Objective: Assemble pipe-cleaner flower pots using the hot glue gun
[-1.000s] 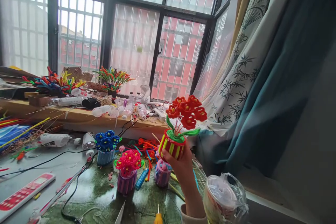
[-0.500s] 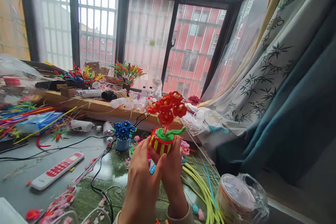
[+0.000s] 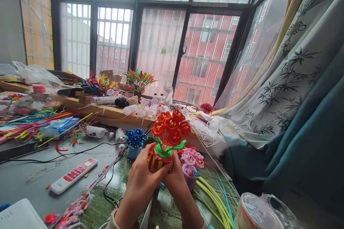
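Note:
Both my hands are wrapped round a small flower pot [image 3: 155,162] with red and yellow stripes, a red rim and a green coiled top. Red pipe-cleaner flowers [image 3: 173,127] with yellow centres rise from it, with green leaves at their base. My left hand [image 3: 141,179] grips the pot's left side, its thumb across the front. My right hand [image 3: 176,177] closes round the right side and back, its fingers partly hidden. Behind on the left stands a pot of blue flowers [image 3: 136,139]; to the right is a purple pot with pink flowers [image 3: 192,158].
A white remote control [image 3: 74,175] lies on the table at left, near a black cable [image 3: 107,186]. Colourful pipe cleaners [image 3: 45,125] are heaped further left. Yellow-green strands [image 3: 215,200] and a plastic-wrapped tub [image 3: 258,211] sit at right. Bottles and pipe-cleaner bunches crowd the window ledge [image 3: 113,116].
The pot has come down slightly and tilted, showing more of its green top. My hands have shifted their hold around it. The whole view has swung a little left and up.

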